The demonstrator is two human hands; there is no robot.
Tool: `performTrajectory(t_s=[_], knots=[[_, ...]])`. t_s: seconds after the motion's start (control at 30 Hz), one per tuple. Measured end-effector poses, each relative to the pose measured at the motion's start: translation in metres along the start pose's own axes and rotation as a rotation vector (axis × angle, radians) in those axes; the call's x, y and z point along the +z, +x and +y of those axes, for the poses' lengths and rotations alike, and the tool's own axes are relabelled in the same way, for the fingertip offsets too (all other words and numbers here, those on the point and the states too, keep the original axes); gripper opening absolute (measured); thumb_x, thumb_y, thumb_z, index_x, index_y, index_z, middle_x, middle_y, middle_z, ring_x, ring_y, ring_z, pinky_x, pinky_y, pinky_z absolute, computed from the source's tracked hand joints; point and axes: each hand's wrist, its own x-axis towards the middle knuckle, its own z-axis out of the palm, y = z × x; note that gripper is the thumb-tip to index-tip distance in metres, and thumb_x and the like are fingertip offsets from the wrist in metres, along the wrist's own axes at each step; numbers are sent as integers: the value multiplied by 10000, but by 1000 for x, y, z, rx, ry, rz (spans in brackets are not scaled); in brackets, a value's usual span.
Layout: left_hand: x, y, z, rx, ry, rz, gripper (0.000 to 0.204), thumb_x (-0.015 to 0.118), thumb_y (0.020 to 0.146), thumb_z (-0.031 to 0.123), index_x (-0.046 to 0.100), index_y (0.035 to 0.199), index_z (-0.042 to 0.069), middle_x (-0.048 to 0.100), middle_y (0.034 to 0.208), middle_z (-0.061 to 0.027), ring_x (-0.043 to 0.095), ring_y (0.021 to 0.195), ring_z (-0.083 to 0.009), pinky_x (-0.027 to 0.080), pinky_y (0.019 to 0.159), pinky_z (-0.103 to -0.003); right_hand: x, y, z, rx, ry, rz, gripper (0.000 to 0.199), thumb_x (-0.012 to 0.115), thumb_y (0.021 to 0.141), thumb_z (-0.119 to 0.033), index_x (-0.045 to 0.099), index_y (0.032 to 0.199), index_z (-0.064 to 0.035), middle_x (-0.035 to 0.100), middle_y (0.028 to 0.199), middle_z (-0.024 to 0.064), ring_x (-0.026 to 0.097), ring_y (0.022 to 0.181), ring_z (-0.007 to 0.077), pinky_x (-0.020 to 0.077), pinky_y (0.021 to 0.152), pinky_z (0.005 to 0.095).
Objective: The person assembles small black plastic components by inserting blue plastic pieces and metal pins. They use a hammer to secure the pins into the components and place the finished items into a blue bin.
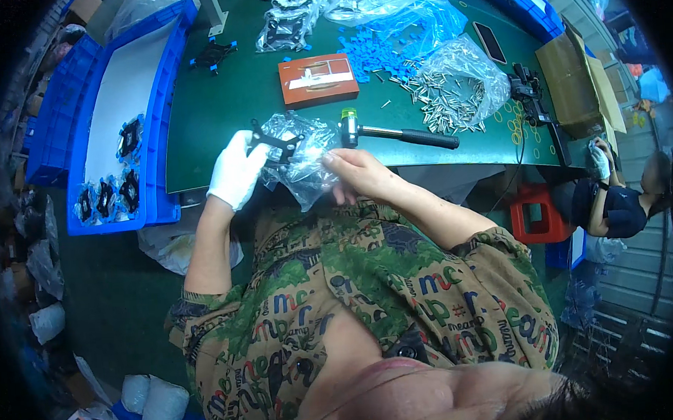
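In my left hand [236, 171], which wears a white glove, is a black bracket [279, 145] with several arms, gripped by one side. A crinkled clear plastic bag [309, 177] lies around and below the bracket; how far the bracket sits inside it I cannot tell. My bare right hand [363, 176] pinches the bag's right side between thumb and fingers. Just beyond that hand rests a mallet [349, 128] with a yellow-green tip and a black grip. An orange box [319, 93] lies behind the bag on the green table [198, 133].
A blue crate [167, 86] at left holds several bagged black brackets [105, 197]. Another bracket [213, 56] lies at the back left. Blue plastic pieces [375, 52], metal pins [444, 104] and a phone [490, 43] are farther right. A co-worker [623, 206] is beside a red stool [536, 215].
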Motion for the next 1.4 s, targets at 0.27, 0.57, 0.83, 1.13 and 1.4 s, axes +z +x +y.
performTrajectory(t_s=[0.27, 0.57, 0.83, 1.13, 1.4], knots=[[-34, -31, -17, -3, -910, 134, 151, 581, 986, 142, 561, 1092, 36, 611, 929, -33, 575, 752, -89, 500, 644, -236, -70, -27, -47, -421, 24, 568, 197, 632, 1005, -225, 643, 1118, -64, 545, 712, -47, 507, 544, 44, 409, 466, 227], [25, -48, 42, -57, -761, -243, 177, 623, 962, 113, 551, 1091, 16, 627, 944, -58, 617, 820, -118, 532, 701, -263, -203, 74, -106, -868, -1016, 1164, 181, 677, 845, -72, 663, 1023, -101, 640, 970, 133, 667, 822, 367, 548, 705, 445], [0, -39, 46, 115, -427, -172, 87, 610, 949, 49, 580, 1016, 0, 614, 889, -33, 579, 778, -88, 494, 704, -249, -333, 231, -91, -152, -1707, 838, 224, 496, 935, -159, 687, 1040, -105, 684, 1068, 173, 702, 981, 359, 553, 807, 532], [-37, -49, -21, -31, -567, 241, 149, 582, 998, 106, 564, 1121, 23, 616, 925, -22, 583, 812, -80, 504, 774, -241, -80, 34, -96, -679, -1102, 218, 160, 675, 887, -163, 710, 1024, -89, 702, 972, 102, 679, 906, 307, 525, 776, 434], [-37, -10, -1, 1, -411, 54, 174, 609, 969, 102, 579, 1118, 16, 651, 953, -28, 631, 846, -102, 514, 727, -256, 16, -2, -45, -711, -1234, 262, 329, 695, 885, -233, 635, 1170, -79, 620, 1109, 97, 600, 1012, 279, 449, 871, 436]])
